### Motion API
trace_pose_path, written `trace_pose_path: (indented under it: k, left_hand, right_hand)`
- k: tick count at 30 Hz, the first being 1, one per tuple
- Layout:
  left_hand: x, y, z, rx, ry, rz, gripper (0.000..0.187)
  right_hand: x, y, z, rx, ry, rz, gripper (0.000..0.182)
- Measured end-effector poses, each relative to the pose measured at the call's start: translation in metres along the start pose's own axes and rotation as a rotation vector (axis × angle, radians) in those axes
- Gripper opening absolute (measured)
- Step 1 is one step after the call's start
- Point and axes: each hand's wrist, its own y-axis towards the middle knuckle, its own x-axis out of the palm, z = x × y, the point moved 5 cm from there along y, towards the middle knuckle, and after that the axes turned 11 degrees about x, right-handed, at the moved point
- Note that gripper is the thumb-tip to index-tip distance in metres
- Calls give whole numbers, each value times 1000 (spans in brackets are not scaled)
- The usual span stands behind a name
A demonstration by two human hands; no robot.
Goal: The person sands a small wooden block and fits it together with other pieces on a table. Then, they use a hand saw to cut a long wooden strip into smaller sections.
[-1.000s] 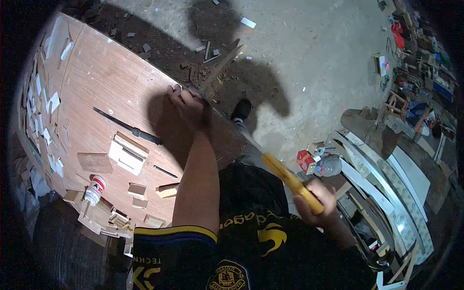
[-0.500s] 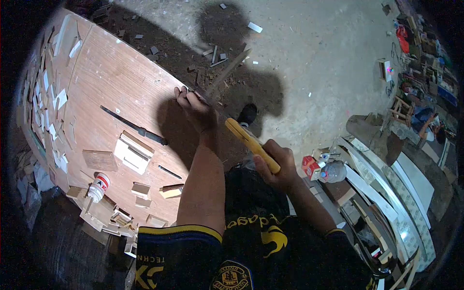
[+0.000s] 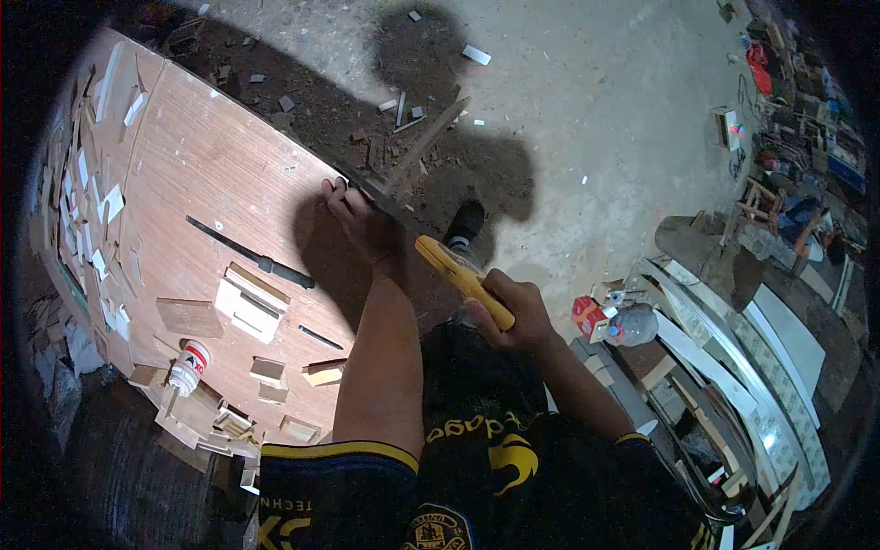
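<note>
"Where's the yellow-handled saw point(image 3: 466, 282)?"

"In the right hand point(image 3: 513, 312), fingers wrapped round its handle, just off the desk's point(image 3: 220, 156) long edge, on the floor side. The blade runs up along that edge."

"And the left hand point(image 3: 365, 225)?"

"On the desk by that same edge, next to the blade, fingers bent. Can't tell if they're gripping anything."

"What's nearby?"

"A long black tool point(image 3: 266, 264) lying on the desk, pale wooden pieces point(image 3: 250, 304) beside it, and a white bottle point(image 3: 191, 367) farther off."
</note>
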Motion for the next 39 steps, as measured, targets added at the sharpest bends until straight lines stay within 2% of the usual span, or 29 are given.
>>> trace_pose_path:
  k: [2, 4, 5, 7, 11, 13, 14, 16, 17, 19, 20, 22, 25, 29, 31, 34, 37, 39]
  left_hand:
    - [-20, 16, 15, -17, -16, -63, 32]
    - [-29, 25, 16, -289, -177, -145, 29]
    - [-24, 20, 12, -289, -177, -147, 29]
    - [-18, 11, 16, 163, 199, -24, 29]
    - [-11, 4, 4, 135, 106, -21, 31]
    - [-17, 8, 9, 210, 276, -85, 33]
    - [-7, 2, 5, 207, 278, -85, 33]
    - [16, -13, -12, 44, 47, 48, 34]
    - [17, -12, -12, 44, 45, 47, 34]
    - [16, -17, -23, -206, -242, 146, 37]
    - [16, -18, -23, -209, -243, 145, 37]
    - [17, -18, -18, -13, 61, -6, 40]
    - [20, -21, -26, 53, 67, 14, 39]
    - [23, -20, -23, -29, 89, -54, 36]
    - [39, -34, -40, -14, 77, 13, 37]
    - [26, -22, -24, -80, 23, 60, 38]
    - [26, -21, -25, -78, 12, 55, 37]
    - [27, -22, -25, -77, 0, 51, 37]
  right_hand:
    - [1, 0, -1, -41, 25, 24, 22]
    - [-1, 0, -3, -83, -2, 55, 22]
    - [-1, 0, -4, -82, -3, 55, 22]
    - [-1, 0, -5, -35, -31, 51, 22]
    - [-3, 2, -5, -25, -46, 26, 23]
    - [-3, 2, -4, -58, -25, 73, 24]
    - [-2, 2, -4, -58, -25, 70, 24]
    - [-2, 1, -4, -86, -98, 90, 23]
    - [-2, 1, -3, -85, -99, 90, 23]
    - [0, 0, -5, -142, -107, 81, 22]
    - [0, 0, -6, -141, -110, 79, 22]
    - [2, 0, -10, -146, -157, 51, 21]
    - [4, -3, -4, -140, -173, 61, 22]
    - [2, -2, -9, -130, -193, 56, 23]
    - [1, -1, -9, -149, -169, 60, 25]
    - [-2, 1, -12, -190, -165, 61, 24]
    - [0, -1, -13, -205, -148, 121, 22]
    - [0, -1, -18, -164, -156, 88, 21]
